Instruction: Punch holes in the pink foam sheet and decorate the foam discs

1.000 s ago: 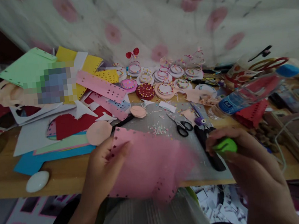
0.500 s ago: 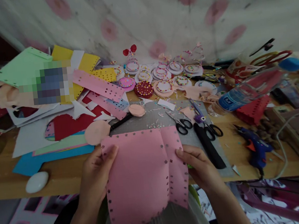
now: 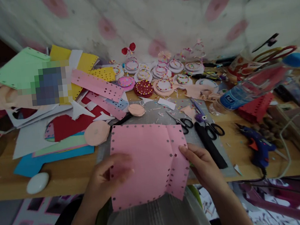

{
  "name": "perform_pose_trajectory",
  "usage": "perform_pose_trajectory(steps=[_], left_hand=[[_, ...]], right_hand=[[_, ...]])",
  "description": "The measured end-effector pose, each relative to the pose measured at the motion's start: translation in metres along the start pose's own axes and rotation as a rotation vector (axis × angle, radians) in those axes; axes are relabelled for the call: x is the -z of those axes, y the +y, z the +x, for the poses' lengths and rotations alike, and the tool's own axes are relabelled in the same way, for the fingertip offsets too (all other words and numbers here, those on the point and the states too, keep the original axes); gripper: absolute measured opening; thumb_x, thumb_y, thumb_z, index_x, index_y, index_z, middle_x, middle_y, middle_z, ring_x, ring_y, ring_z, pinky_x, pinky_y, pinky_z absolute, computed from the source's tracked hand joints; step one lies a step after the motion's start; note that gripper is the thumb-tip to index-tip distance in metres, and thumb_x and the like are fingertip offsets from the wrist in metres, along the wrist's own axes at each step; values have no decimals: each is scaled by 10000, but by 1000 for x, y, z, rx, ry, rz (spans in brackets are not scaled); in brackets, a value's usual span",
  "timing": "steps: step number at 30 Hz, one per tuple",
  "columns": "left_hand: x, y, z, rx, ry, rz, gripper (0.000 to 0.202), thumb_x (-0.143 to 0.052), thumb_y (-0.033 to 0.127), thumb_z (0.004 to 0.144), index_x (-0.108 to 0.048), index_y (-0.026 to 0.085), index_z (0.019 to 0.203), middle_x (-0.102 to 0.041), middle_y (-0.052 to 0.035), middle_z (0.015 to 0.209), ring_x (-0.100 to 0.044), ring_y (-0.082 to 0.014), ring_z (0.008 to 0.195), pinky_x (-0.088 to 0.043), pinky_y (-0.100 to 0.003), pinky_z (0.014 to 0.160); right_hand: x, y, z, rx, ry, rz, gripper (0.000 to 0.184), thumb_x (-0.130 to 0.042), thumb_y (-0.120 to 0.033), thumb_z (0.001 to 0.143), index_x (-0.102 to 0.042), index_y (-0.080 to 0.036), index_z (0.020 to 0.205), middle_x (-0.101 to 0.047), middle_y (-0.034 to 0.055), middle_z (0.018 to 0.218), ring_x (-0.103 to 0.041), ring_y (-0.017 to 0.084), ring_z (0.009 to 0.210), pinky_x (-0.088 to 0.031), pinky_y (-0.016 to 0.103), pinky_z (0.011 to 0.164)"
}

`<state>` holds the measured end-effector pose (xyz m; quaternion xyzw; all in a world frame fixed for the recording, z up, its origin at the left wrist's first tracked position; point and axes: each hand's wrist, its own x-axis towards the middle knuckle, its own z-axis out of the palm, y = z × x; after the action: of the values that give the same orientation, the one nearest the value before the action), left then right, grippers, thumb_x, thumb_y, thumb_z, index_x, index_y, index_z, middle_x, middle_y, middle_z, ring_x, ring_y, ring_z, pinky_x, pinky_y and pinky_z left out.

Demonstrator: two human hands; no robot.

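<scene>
I hold a pink paper sheet [image 3: 147, 161] with star-shaped holes punched along its edges, over the near edge of the table. My left hand [image 3: 107, 179] grips its left side, thumb on top. My right hand [image 3: 202, 164] pinches its right edge, where a fold runs down the sheet. The sheet lies partly over a grey cutting mat [image 3: 163, 116].
Black scissors [image 3: 184, 123], a black-handled tool [image 3: 209, 145] and a blue glue gun [image 3: 256, 144] lie to the right. Coloured paper sheets [image 3: 57, 100] pile at the left, with decorated round discs [image 3: 162, 77] at the back. A water bottle [image 3: 247, 91] lies on its side. A white oval object [image 3: 38, 182] sits front left.
One second ago my right hand held a green object and the sheet was blurred; now both hands hold the pink sheet, which has risen towards the table and flattened.
</scene>
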<state>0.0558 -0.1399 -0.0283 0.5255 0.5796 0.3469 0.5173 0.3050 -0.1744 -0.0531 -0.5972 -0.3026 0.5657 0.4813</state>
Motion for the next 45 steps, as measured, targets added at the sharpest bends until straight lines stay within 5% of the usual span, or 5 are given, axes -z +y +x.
perform_pose_trajectory(steps=[10, 15, 24, 34, 45], left_hand=[[16, 30, 21, -249, -482, 393, 368, -714, 233, 773, -657, 345, 1118, -680, 29, 1157, -609, -194, 1115, -463, -284, 975], [9, 62, 40, -384, -724, 360, 405, -779, 245, 707, -698, 364, 1086, -724, 31, 1083, -666, -215, 1030, -503, -288, 908], [-21, 54, 18, -745, -246, 540, 834, -745, 469, 725, -369, 277, 1445, -306, -82, 1543, -265, -345, 1406, -182, -499, 1163], [-41, 51, 2, -210, -721, 332, 223, -530, 388, 930, -613, 246, 1081, -700, 13, 983, -637, -153, 863, -440, -232, 714], [-46, 52, 5, -217, -831, 435, 367, -531, 390, 917, -581, 160, 637, -457, 63, 546, -417, -77, 512, -233, -217, 473]], right_hand=[[41, -23, 4, 363, 206, -407, 244, -673, -422, 757, -718, -226, 895, -491, -17, 656, -452, 142, 611, -368, 248, 562], [27, -55, 6, 277, -308, -463, 415, -772, -448, 636, -745, -228, 986, -604, 25, 798, -546, 192, 735, -437, 270, 628], [8, -37, -11, 245, -185, -313, 179, -753, -368, 722, -738, -208, 644, -606, 24, 620, -566, 195, 653, -471, 286, 593], [-1, -40, -28, 652, -112, -491, 118, -760, -290, 751, -669, -221, 721, -560, 15, 668, -534, 159, 623, -425, 256, 543], [5, -55, -30, 587, -317, -616, 76, -676, -221, 835, -729, -224, 781, -564, 16, 689, -573, 133, 631, -450, 230, 540]])
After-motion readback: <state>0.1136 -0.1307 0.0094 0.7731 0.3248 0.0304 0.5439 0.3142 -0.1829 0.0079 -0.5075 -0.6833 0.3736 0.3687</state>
